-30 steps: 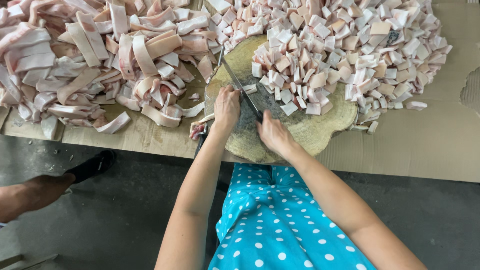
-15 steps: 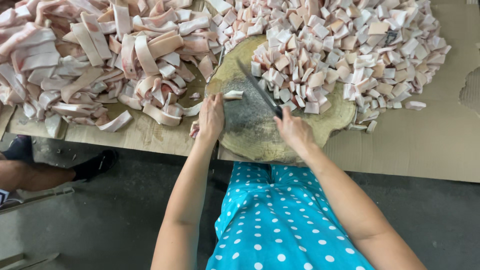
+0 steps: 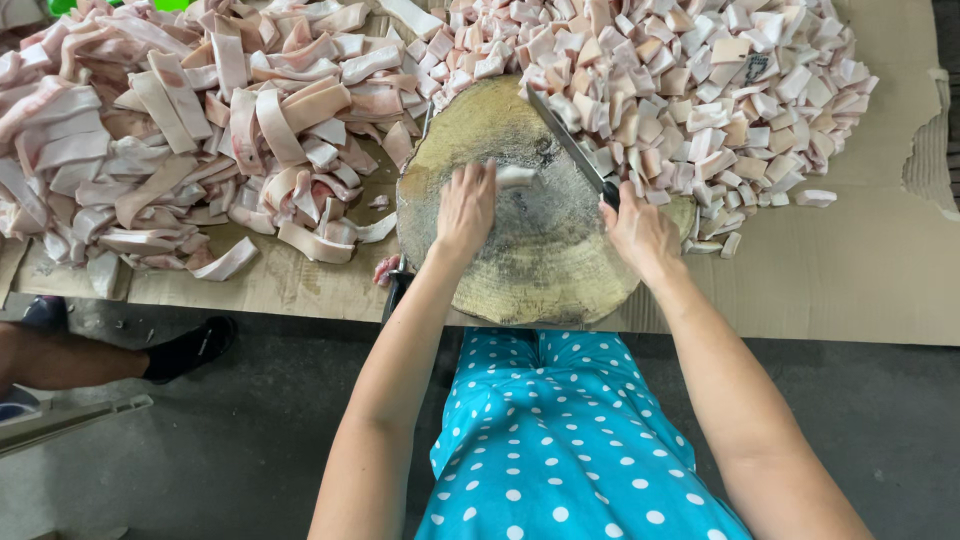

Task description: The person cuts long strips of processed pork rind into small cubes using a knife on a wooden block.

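Head view. My left hand (image 3: pixel 465 208) lay palm-down on the round wooden block (image 3: pixel 530 270), its fingertips touching a small pale piece (image 3: pixel 517 177) of fatty meat near the block's middle; that grip was loose, fingers flat upon the piece and not clenched round it. My right hand (image 3: pixel 640 235) was clenched on the handle of a cleaver (image 3: pixel 565 145), whose blade ran up and away over the block's far right, its tip near the heap of cubes (image 3: pixel 690 90). The blade stood apart from the piece, to its right.

The strips (image 3: pixel 200 130) waited in a large heap on the left, on cardboard (image 3: pixel 850 290) spread over the tabletop; the cubes lay beyond and to the right of the block. Another person's leg and dark shoe (image 3: pixel 190 345) showed at the lower left, well apart from my hands.

To do this step well, I judged that the piece should be pinned flat with the fingertips curled back behind the knuckles, so that the blade meets meat and not fingers. The cleaver should come down square to the block, close beside the holding hand but never under it. The surface looked greasy, so a firm hold on the handle mattered, and the piece could slide if pressed unevenly.
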